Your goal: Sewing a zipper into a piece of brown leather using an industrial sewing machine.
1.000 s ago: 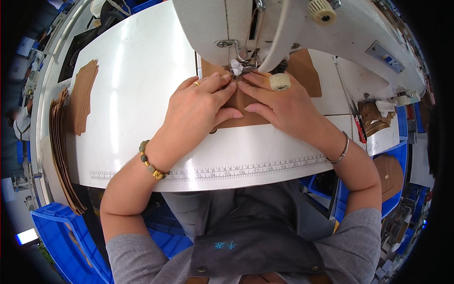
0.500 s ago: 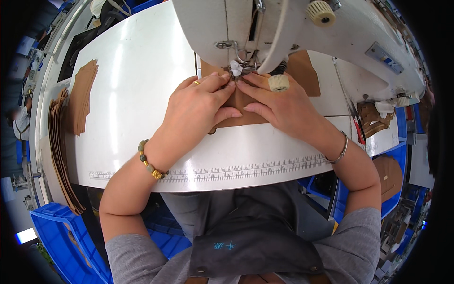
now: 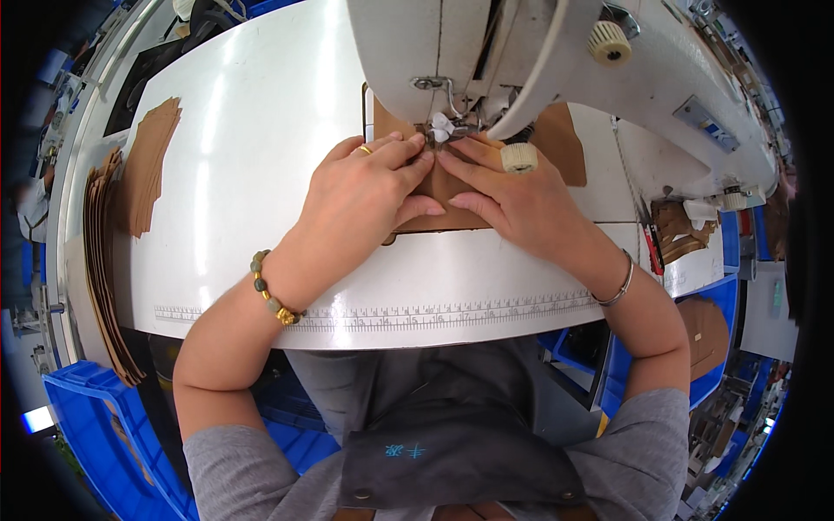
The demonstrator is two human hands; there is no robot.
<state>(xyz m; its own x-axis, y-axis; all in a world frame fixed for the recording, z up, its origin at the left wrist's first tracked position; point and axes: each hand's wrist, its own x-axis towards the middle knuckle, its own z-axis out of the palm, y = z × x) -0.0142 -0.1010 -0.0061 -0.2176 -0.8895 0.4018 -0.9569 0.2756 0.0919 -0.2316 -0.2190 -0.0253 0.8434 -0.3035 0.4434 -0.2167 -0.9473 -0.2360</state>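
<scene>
A flat brown piece (image 3: 441,189), which looks like leather or a similar sheet, lies under the needle area of a white sewing machine (image 3: 393,52). My left hand (image 3: 358,195) rests on its left side, fingers stretched toward the presser foot (image 3: 460,129). On the other side my right hand (image 3: 532,204) lies with fingers extended, partly behind a cream knob (image 3: 519,158). Both thumbs point inward on the piece, their tips slightly apart. Small white parts at the foot and my fingertips hide the needle point.
At the left stand a stack of brown strips (image 3: 104,260) and flat brown pieces (image 3: 155,169). A printed ruler (image 3: 391,319) runs along the table's near edge. Red-and-black scissors or snips (image 3: 653,247) and brown scraps (image 3: 678,230) lie right. Blue bins (image 3: 109,425) flank the table.
The whole view has shifted slightly, so the machine appears a little farther right and lower. Both hands keep nearly the same pose on the brown piece.
</scene>
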